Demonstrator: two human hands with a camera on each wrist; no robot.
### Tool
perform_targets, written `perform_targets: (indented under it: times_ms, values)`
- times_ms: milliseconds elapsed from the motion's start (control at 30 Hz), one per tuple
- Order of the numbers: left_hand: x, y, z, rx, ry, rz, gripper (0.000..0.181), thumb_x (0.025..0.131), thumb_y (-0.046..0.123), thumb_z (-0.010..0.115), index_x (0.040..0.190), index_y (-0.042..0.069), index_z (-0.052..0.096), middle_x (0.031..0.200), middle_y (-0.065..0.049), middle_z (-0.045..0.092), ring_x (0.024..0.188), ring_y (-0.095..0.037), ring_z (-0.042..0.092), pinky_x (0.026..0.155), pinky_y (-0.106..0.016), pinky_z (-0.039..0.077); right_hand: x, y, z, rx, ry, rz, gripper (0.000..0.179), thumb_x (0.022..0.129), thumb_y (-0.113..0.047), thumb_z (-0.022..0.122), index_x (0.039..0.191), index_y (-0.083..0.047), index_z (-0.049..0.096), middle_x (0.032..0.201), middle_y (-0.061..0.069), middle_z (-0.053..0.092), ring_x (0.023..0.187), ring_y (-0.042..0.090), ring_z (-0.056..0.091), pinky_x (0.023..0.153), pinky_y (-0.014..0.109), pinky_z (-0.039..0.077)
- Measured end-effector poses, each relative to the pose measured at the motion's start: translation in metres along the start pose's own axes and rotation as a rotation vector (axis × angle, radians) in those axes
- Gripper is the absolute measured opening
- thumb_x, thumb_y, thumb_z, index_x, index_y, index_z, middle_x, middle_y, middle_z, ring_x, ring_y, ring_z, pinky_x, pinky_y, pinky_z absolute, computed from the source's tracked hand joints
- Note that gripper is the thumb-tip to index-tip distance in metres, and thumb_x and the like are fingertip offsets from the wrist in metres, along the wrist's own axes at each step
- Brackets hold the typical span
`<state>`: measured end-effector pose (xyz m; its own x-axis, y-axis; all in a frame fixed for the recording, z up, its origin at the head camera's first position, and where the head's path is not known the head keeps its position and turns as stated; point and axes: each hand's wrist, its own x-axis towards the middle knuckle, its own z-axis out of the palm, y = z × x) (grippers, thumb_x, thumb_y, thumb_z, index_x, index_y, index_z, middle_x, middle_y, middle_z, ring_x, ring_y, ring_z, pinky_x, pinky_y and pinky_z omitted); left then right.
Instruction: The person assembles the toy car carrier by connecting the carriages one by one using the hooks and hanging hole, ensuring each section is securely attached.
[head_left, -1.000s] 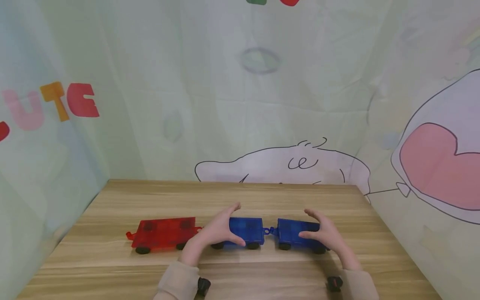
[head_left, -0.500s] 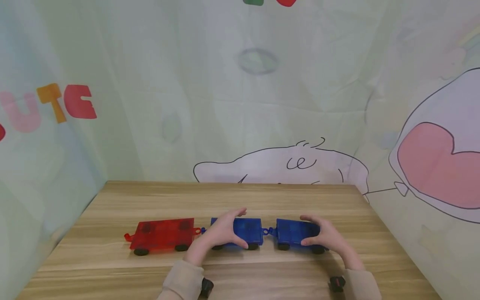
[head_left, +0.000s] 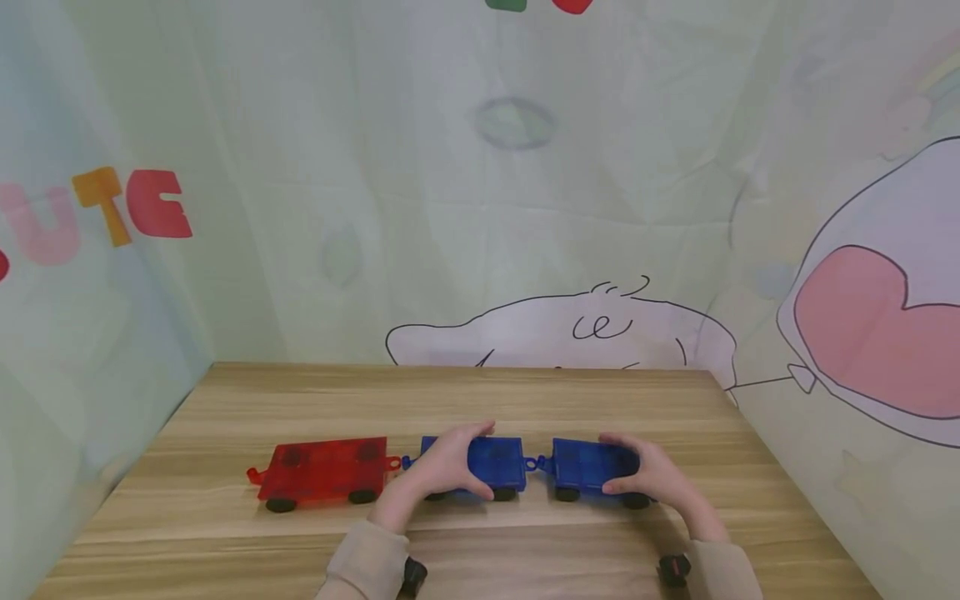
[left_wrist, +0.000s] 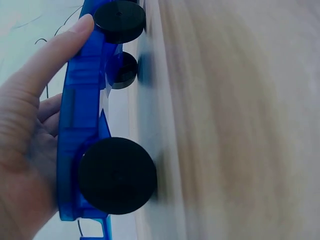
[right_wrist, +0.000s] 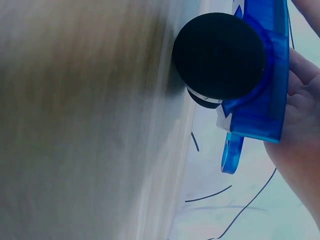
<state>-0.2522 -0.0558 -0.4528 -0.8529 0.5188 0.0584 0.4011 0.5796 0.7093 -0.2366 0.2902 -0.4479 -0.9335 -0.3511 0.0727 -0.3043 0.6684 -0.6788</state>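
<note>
Two blue toy train cars on black wheels stand in line on the wooden table. My left hand grips the middle car across its width, thumb on the near edge and fingers along the far one. The left wrist view shows that thumb against the blue side. On the right blue car, my right hand holds the right end the same way. Between these cars, a ring and a hook meet. A red toy train car stands to the left, its ring close to the middle car's hook.
The wood-grain table reaches back to a printed curtain with cartoon drawings. Black wrist devices sit under both beige sleeves.
My left hand has shifted slightly right and settled lower over the middle car. My right thumb and fingers have come down onto the right car's edges. The cars have hardly moved.
</note>
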Motion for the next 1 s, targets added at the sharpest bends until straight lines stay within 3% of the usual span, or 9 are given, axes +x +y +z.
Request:
perform_targets:
  times_ms: [267,1000]
  values:
    - [-0.0013,0.0024,-0.0002,0.025,-0.015,-0.043,0.097,0.067,0.026,0.091,0.146,0.002,0.041,0.147,-0.017,0.048,0.136,-0.038,0.044,0.110,-0.057,0.037,0.0014,0.0035,-0.0005,0.029,-0.006,0.031,0.077,0.072,-0.025,0.086,0.136,0.003,0.052,0.139,0.024,0.054,0.136,0.050,0.038,0.110,0.068,0.027]
    - [-0.0024,0.0018,-0.0011,-0.001,-0.010,-0.036,0.092,0.068,0.025,0.090,0.144,0.002,0.044,0.144,-0.015,0.052,0.135,-0.037,0.045,0.110,-0.057,0.038,0.0018,0.0032,-0.0015,0.028,-0.021,0.025,0.075,0.073,-0.024,0.086,0.135,0.003,0.053,0.139,0.024,0.054,0.136,0.050,0.037,0.109,0.069,0.027]
